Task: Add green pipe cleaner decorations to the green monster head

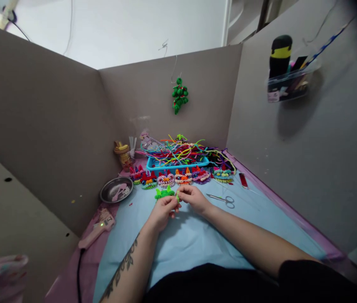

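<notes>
My left hand (165,208) and my right hand (194,199) meet above the blue table cover, fingertips pinched together. Between them is a small light-green piece of pipe cleaner (177,197), mostly hidden by the fingers. Just behind my left hand sits a bright green fuzzy pipe-cleaner head with pointed ears (165,193); its lower part is covered by the hand, and I cannot tell whether it is joined to the piece. To the right of my right hand lie small silver scissors (223,199), apart from it.
Several finished fuzzy heads, one of them pink (166,179), line the front of a blue tray (178,166) heaped with pipe cleaners. At left are a metal bowl (116,190) and a pink glue gun (98,229). Grey panels enclose the table; a bin (287,86) hangs right.
</notes>
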`<state>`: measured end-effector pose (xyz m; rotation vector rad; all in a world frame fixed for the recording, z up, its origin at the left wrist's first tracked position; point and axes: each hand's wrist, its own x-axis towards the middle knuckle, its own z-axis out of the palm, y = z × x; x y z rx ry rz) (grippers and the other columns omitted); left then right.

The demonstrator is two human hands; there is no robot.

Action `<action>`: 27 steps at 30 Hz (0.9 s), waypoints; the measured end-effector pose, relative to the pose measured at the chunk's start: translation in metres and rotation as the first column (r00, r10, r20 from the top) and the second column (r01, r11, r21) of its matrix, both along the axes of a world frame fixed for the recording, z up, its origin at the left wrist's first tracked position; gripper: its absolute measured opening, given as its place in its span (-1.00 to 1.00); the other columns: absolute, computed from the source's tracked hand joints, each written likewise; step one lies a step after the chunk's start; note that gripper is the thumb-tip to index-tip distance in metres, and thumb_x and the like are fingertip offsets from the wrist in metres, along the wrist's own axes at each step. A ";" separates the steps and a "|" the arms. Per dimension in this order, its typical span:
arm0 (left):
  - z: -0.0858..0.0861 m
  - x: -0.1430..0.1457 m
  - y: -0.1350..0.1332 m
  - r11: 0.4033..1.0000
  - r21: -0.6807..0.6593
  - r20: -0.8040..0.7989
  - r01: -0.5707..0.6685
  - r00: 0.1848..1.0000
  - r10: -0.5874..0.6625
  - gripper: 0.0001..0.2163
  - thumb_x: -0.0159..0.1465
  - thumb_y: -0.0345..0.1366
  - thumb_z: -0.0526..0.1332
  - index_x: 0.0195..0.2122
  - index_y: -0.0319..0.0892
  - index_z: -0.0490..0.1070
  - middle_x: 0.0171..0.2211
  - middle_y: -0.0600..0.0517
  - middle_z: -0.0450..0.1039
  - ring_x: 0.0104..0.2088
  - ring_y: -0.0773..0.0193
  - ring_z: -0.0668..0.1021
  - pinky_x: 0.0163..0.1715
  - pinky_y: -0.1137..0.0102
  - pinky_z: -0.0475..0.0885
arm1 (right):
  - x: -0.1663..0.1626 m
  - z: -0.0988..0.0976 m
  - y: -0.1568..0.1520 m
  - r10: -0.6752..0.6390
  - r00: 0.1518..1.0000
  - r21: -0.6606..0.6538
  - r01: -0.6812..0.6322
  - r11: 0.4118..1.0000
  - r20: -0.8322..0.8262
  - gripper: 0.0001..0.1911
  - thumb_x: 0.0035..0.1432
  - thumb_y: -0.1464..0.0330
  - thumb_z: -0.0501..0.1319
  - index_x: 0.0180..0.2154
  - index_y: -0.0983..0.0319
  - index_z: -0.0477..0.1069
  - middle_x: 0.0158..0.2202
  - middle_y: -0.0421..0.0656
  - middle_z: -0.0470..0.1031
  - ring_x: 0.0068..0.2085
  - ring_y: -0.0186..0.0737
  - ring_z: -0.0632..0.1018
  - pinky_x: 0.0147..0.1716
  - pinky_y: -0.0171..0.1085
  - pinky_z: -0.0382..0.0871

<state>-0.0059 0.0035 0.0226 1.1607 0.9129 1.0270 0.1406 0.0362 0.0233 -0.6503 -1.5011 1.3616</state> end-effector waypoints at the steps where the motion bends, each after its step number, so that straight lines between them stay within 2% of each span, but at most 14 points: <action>1: 0.000 0.000 0.000 1.000 -0.016 0.026 0.012 1.000 -0.012 -0.67 0.01 -0.06 0.29 -0.51 -0.30 0.41 -0.57 0.05 0.33 -0.63 0.50 0.29 -0.72 0.58 0.08 | 0.000 0.000 0.000 0.005 1.000 -0.001 -0.005 1.000 0.000 -0.75 -0.05 0.21 0.25 -0.50 0.29 0.35 -0.61 -0.26 0.32 -0.56 -0.40 0.30 -0.54 -0.37 0.17; 4: -0.001 0.000 0.000 0.998 -0.058 0.105 0.026 0.994 -0.020 -0.69 -0.01 -0.10 0.31 -0.50 -0.30 0.38 -0.59 0.09 0.28 -0.64 0.53 0.25 -0.72 0.59 0.04 | 0.001 -0.003 0.003 0.018 1.000 0.000 -0.018 1.000 0.026 -0.76 -0.04 0.23 0.23 -0.45 0.30 0.40 -0.58 -0.25 0.33 -0.55 -0.41 0.30 -0.56 -0.39 0.14; 7: -0.002 -0.002 0.001 0.993 -0.119 0.183 0.015 0.983 0.007 -0.71 -0.01 -0.16 0.33 -0.44 -0.31 0.39 -0.60 0.12 0.23 -0.65 0.56 0.21 -0.73 0.62 0.00 | 0.008 0.002 0.010 -0.007 0.997 -0.007 0.008 1.000 0.079 -0.70 -0.05 0.24 0.24 -0.28 0.29 0.44 -0.49 -0.22 0.40 -0.54 -0.43 0.29 -0.58 -0.41 0.11; 11: -0.003 -0.006 0.005 0.982 -0.188 0.244 -0.010 0.968 0.057 -0.72 -0.02 -0.20 0.34 -0.41 -0.33 0.39 -0.62 0.14 0.20 -0.66 0.59 0.18 -0.75 0.65 -0.04 | 0.040 0.031 0.025 -0.228 0.960 0.036 0.226 0.974 0.165 -0.65 -0.06 0.20 0.22 -0.26 0.30 0.47 -0.48 -0.19 0.42 -0.53 -0.41 0.31 -0.58 -0.41 0.14; 14: -0.005 -0.008 0.008 0.979 -0.195 0.269 -0.059 0.957 0.111 -0.71 -0.02 -0.20 0.35 -0.42 -0.33 0.39 -0.62 0.14 0.20 -0.68 0.61 0.16 -0.76 0.65 -0.07 | 0.088 0.060 0.046 -0.383 0.888 0.068 0.379 0.923 0.256 -0.60 -0.09 0.17 0.22 -0.25 0.31 0.48 -0.48 -0.17 0.45 -0.54 -0.40 0.34 -0.58 -0.41 0.15; 15: -0.006 -0.009 0.009 0.978 -0.191 0.278 -0.080 0.951 0.132 -0.71 -0.03 -0.20 0.35 -0.42 -0.33 0.39 -0.62 0.14 0.20 -0.69 0.61 0.15 -0.76 0.65 -0.07 | 0.109 0.068 0.056 -0.458 0.846 0.086 0.452 0.888 0.274 -0.59 -0.09 0.16 0.22 -0.25 0.32 0.48 -0.46 -0.15 0.46 -0.53 -0.39 0.36 -0.58 -0.42 0.16; 16: -0.007 -0.009 0.010 0.977 -0.186 0.284 -0.100 0.947 0.151 -0.71 -0.04 -0.21 0.36 -0.42 -0.34 0.39 -0.62 0.14 0.21 -0.69 0.61 0.15 -0.76 0.65 -0.07 | 0.130 0.073 0.067 -0.568 0.781 0.122 0.557 0.821 0.259 -0.59 -0.09 0.16 0.20 -0.26 0.33 0.49 -0.45 -0.13 0.47 -0.53 -0.38 0.36 -0.58 -0.42 0.16; 18: -0.007 -0.008 0.011 0.976 -0.179 0.288 -0.126 0.941 0.175 -0.70 -0.06 -0.21 0.37 -0.43 -0.34 0.39 -0.62 0.14 0.21 -0.69 0.62 0.15 -0.76 0.65 -0.07 | 0.171 0.076 0.090 -0.769 0.588 0.203 0.745 0.636 0.251 -0.63 -0.05 0.21 0.17 -0.27 0.35 0.49 -0.43 -0.11 0.48 -0.52 -0.37 0.37 -0.58 -0.42 0.17; 19: -0.007 -0.008 0.011 0.976 -0.175 0.286 -0.132 0.941 0.179 -0.70 -0.07 -0.21 0.37 -0.44 -0.34 0.39 -0.62 0.14 0.21 -0.69 0.62 0.14 -0.77 0.65 -0.07 | 0.189 0.073 0.102 -0.823 0.484 0.231 0.800 0.553 0.298 -0.66 -0.04 0.25 0.16 -0.29 0.35 0.49 -0.43 -0.10 0.49 -0.52 -0.37 0.37 -0.57 -0.42 0.17; 21: -0.005 -0.007 0.010 0.976 -0.169 0.278 -0.137 0.944 0.180 -0.69 -0.07 -0.20 0.38 -0.46 -0.34 0.39 -0.63 0.14 0.21 -0.70 0.62 0.14 -0.77 0.66 -0.06 | 0.216 0.062 0.121 -0.820 0.328 0.257 0.838 0.481 0.469 -0.75 -0.02 0.35 0.15 -0.34 0.37 0.50 -0.44 -0.08 0.50 -0.51 -0.36 0.39 -0.55 -0.41 0.19; 23: -0.003 -0.006 0.009 0.977 -0.177 0.270 -0.119 0.949 0.164 -0.69 -0.07 -0.20 0.38 -0.45 -0.34 0.38 -0.62 0.14 0.21 -0.70 0.62 0.14 -0.77 0.66 -0.05 | 0.227 0.047 0.135 -0.733 0.300 0.229 0.819 0.526 0.610 -0.83 -0.07 0.47 0.18 -0.41 0.40 0.51 -0.44 -0.05 0.52 -0.50 -0.35 0.41 -0.51 -0.40 0.22; 27: -0.001 -0.007 0.007 0.973 -0.230 0.268 -0.033 0.959 0.096 -0.70 -0.04 -0.20 0.36 -0.41 -0.32 0.38 -0.60 0.13 0.22 -0.69 0.62 0.16 -0.77 0.68 -0.04 | 0.220 0.021 0.146 -0.683 0.334 0.202 0.790 0.579 0.650 -0.88 -0.10 0.50 0.22 -0.46 0.42 0.50 -0.55 -0.05 0.51 -0.53 -0.32 0.43 -0.49 -0.38 0.26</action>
